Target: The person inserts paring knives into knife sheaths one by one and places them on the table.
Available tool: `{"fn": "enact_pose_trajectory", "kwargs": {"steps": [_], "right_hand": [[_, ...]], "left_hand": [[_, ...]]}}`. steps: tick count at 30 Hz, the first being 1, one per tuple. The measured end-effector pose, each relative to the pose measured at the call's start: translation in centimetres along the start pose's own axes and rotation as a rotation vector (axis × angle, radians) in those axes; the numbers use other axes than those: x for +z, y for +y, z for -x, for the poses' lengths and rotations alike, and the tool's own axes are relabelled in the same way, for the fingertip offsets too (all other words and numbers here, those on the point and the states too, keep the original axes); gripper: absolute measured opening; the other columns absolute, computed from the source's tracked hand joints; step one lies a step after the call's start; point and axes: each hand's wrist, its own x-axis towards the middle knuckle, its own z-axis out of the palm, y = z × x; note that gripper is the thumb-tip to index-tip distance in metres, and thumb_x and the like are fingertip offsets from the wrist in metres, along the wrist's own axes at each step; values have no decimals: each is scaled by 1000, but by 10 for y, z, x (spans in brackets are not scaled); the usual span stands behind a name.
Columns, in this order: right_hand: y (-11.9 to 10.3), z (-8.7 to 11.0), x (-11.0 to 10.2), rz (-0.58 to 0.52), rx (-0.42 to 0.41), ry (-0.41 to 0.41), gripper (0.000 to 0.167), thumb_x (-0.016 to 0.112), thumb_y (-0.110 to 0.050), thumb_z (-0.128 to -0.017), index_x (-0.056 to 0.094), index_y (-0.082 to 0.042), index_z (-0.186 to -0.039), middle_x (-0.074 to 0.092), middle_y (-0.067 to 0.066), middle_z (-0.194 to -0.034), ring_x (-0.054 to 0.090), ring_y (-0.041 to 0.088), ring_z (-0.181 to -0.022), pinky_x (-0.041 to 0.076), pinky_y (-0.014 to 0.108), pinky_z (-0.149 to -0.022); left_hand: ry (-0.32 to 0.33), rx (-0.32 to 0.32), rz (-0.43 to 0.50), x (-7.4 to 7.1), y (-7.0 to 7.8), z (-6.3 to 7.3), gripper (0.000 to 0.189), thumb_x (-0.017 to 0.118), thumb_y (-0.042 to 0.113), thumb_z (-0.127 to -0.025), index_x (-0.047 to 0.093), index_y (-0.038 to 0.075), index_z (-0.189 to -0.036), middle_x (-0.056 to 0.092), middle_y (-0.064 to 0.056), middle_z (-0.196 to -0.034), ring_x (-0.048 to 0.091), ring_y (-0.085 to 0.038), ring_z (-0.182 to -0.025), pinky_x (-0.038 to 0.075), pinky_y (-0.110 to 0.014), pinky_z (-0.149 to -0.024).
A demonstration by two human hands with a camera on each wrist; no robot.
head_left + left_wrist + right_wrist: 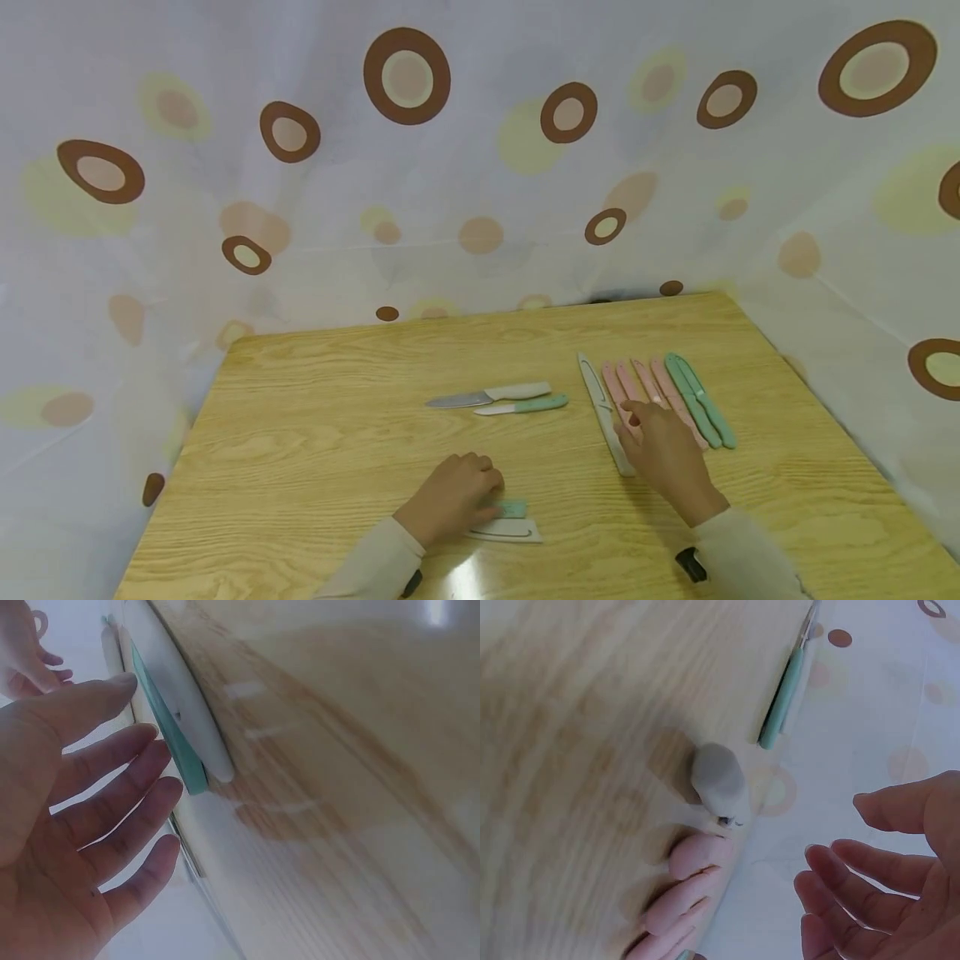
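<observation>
My left hand (453, 500) is low over the table, beside a green blade sheath (513, 509) and a white blade sheath (517, 531) lying together. In the left wrist view its fingers are loosely spread, fingertips close to the green sheath (169, 735). My right hand (663, 454) hovers above a row of sheathed knives, holding nothing, fingers relaxed and slightly bent. Under it are a white knife (617, 450) and several pink knives (676, 397). The white handle's end (717, 780) shows ahead of the fingers in the right wrist view.
Two bare knives lie mid-table, blades pointing left: one white-handled (517, 392), one green-handled (542, 404). Two green knives (693, 402) end the row at the right. A patterned cloth (480, 167) hangs behind and beside the wooden table (322, 417).
</observation>
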Motion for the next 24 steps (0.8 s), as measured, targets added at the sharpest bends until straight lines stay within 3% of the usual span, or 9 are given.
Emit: {"fn": "enact_pose_trajectory", "kwargs": {"steps": [4,9,15,20,24], "right_hand": [[-1,5,3,-13,-3,-6,34,69,-12,-87,63,8,-114,66,15,-89,46,11,-56,41,24,-49],[-2,11,5,-9,-38,5,32,70,-10,-85,65,9,-111,66,15,-88,47,11,-60,43,24,-53],[-3,13,7,-27,-28,-6,33,71,-9,-85,64,8,-112,65,12,-86,48,11,-62,44,24,-53],[-5,14,12,-44,6,-55,33,71,-10,-86,63,8,-113,65,11,-88,48,11,-63,43,23,-52],[-6,14,16,-34,-9,-68,32,72,-10,-84,64,9,-109,66,13,-88,58,17,-69,51,29,-57]], "left_hand": [[-4,-1,24,0,1,-1,22,74,35,-83,72,17,-96,66,7,-91,55,-3,-77,47,-18,-69],[9,-6,-24,0,3,-2,20,75,32,-83,72,17,-95,65,7,-92,56,-4,-77,47,-17,-68],[25,-27,-164,2,5,-3,22,76,33,-82,71,15,-93,62,5,-87,54,-6,-73,46,-17,-63],[72,7,-306,4,6,-7,20,74,30,-84,70,11,-89,59,3,-81,50,-7,-67,43,-17,-56],[57,3,-300,4,5,-7,18,73,28,-85,69,11,-88,57,3,-80,48,-8,-67,42,-18,-55]]}}
